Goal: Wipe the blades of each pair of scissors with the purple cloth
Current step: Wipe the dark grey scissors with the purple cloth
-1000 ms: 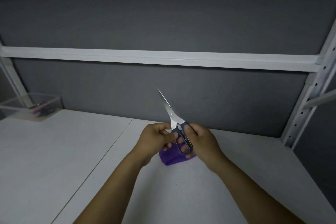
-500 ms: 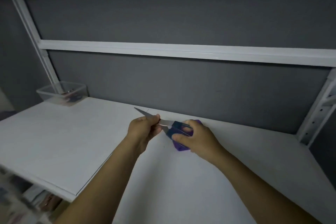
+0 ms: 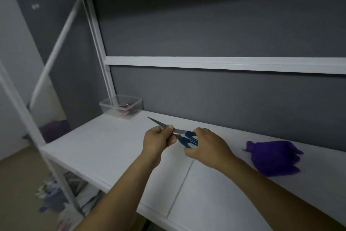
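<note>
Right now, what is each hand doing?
Left hand: pinches the scissors by the blades.
Right hand: grips the scissors' blue handles.

1 pair of blue-handled scissors (image 3: 189,134), blades closed, tip toward the far left; crumpled purple cloth (image 3: 275,157) well apart at right.

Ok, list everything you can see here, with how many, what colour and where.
scissors: one pair, blue handles, silver blades, held above the table's middle
purple cloth: one, purple, lying on the table at the right
container: one, clear plastic, table's far left corner, red items inside
table: one, white, across the view
left hand: one, pinches the scissors' blades
right hand: one, grips the scissors' handles
</note>
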